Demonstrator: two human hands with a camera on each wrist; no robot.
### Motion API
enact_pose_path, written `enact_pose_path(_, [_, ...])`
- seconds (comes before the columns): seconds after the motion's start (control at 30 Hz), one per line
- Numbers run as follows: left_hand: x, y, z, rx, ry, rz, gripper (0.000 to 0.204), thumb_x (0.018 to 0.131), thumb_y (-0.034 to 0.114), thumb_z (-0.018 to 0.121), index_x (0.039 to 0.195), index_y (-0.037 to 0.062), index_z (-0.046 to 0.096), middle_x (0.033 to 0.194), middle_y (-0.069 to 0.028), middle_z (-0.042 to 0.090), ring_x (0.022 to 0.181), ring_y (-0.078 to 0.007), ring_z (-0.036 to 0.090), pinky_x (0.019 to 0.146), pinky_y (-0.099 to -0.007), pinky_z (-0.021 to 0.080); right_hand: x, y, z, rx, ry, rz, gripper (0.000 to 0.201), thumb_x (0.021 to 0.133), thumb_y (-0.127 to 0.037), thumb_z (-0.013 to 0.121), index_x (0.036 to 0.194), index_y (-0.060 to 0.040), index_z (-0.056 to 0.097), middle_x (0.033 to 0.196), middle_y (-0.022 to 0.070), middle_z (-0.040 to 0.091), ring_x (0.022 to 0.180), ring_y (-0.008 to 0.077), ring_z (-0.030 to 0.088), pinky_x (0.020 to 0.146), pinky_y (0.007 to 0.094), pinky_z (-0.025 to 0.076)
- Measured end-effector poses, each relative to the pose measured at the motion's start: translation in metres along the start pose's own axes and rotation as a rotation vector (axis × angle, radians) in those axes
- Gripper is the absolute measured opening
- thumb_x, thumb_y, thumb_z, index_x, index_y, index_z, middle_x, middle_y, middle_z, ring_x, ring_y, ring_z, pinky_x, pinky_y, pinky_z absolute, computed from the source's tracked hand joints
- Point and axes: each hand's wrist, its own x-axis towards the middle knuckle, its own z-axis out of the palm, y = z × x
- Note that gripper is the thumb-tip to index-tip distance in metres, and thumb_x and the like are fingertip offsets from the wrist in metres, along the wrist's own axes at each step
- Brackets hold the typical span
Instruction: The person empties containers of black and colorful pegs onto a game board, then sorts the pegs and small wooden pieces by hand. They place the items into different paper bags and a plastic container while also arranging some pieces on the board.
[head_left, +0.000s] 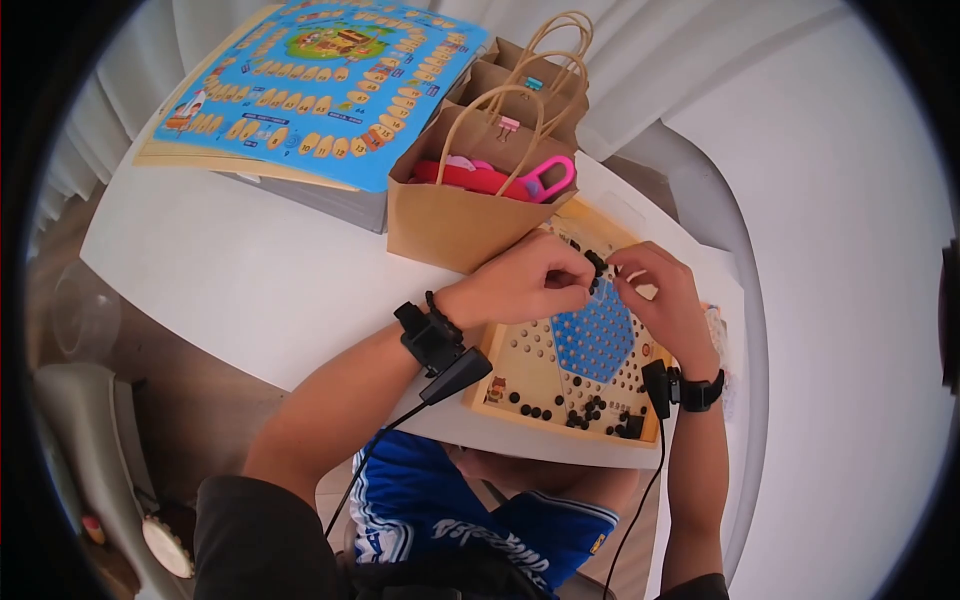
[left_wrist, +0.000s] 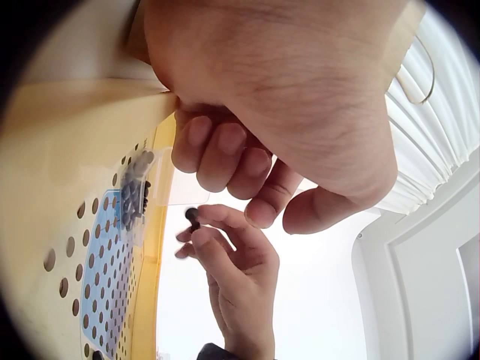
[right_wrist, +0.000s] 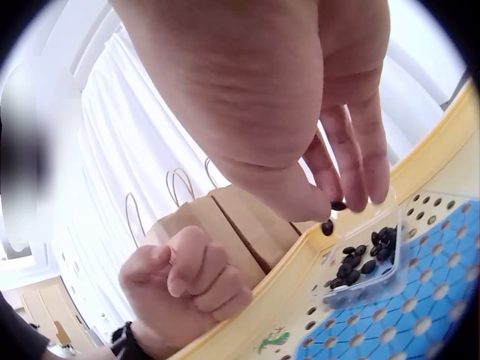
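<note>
My right hand (head_left: 668,300) pinches a small black game peg (left_wrist: 193,217) between thumb and fingertips, over the far part of a wooden game board (head_left: 528,372). A second dark piece (right_wrist: 327,227) shows at those fingertips in the right wrist view. Just below them, a clear plastic tray (right_wrist: 401,274) on the board holds several black pegs (right_wrist: 349,268). Left of it, my left hand (head_left: 522,282) hovers over the board with its fingers curled into the palm; nothing shows in its grasp. The board has a blue hexagon (head_left: 590,345) full of holes.
Several loose black pegs (head_left: 590,412) lie along the board's near edge. Brown paper bags (head_left: 440,222) with looped handles stand left of its far end, the front one holding pink and red items (head_left: 480,178). A blue printed game board (head_left: 330,95) lies farther back on the white table (head_left: 250,285).
</note>
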Motion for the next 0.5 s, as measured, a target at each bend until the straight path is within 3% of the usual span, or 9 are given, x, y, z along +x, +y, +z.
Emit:
enact_pose_path(0.07, [-0.001,0.002,-0.001,-0.056,0.014,0.006,0.018,0.088,0.009,0.067,0.076,-0.0004,0.058,0.062,0.0003,0.047,0.058,-0.0077,0.039,0.054,-0.0287,0.031,0.003,0.001,0.000,-0.033,0.078,-0.077,0.024,0.085,0.003,0.072,0.108,-0.0032,0.071,0.104,0.0109,0.068,0.087,0.0237,0.068,0.077,0.0338,0.057])
enact_pose_path(0.17, [-0.003,-0.002,-0.001,-0.024,0.007,-0.019,0.018,0.088,0.009,0.066,0.075,-0.0002,0.057,0.061,0.0000,0.046,0.057,-0.0080,0.039,0.054,-0.0290,0.031,-0.020,-0.005,0.006,-0.112,-0.056,-0.099,0.024,0.085,0.001,0.073,0.109,-0.0022,0.070,0.105,0.0116,0.067,0.089,0.0234,0.068,0.076,0.0341,0.056])
enact_pose_path(0.23, [-0.003,-0.004,0.000,-0.016,0.019,0.000,0.018,0.088,0.009,0.066,0.075,-0.0002,0.057,0.060,-0.0002,0.045,0.057,-0.0082,0.038,0.054,-0.0293,0.030,-0.042,-0.017,0.012,-0.073,-0.276,0.003,0.023,0.085,-0.002,0.076,0.107,-0.0024,0.069,0.102,0.0113,0.065,0.086,0.0248,0.068,0.076,0.0354,0.056])
enact_pose_path(0.33, [-0.002,-0.003,0.000,-0.001,0.024,0.012,0.019,0.088,0.009,0.066,0.074,-0.0002,0.056,0.060,-0.0006,0.044,0.056,-0.0087,0.036,0.053,-0.0298,0.029,-0.062,-0.027,0.024,-0.067,-0.409,0.103,0.020,0.086,-0.007,0.077,0.103,-0.0026,0.068,0.100,0.0112,0.064,0.085,0.0259,0.068,0.075,0.0369,0.056])
enact_pose_path(0.5, [-0.001,-0.001,0.000,0.024,0.014,0.016,0.021,0.087,0.009,0.066,0.073,-0.0003,0.055,0.059,-0.0007,0.042,0.056,-0.0091,0.034,0.053,-0.0304,0.028,-0.075,-0.013,0.036,-0.031,-0.376,0.010,0.017,0.086,-0.006,0.079,0.100,-0.0025,0.070,0.093,0.0100,0.064,0.077,0.0224,0.068,0.069,0.0336,0.055])
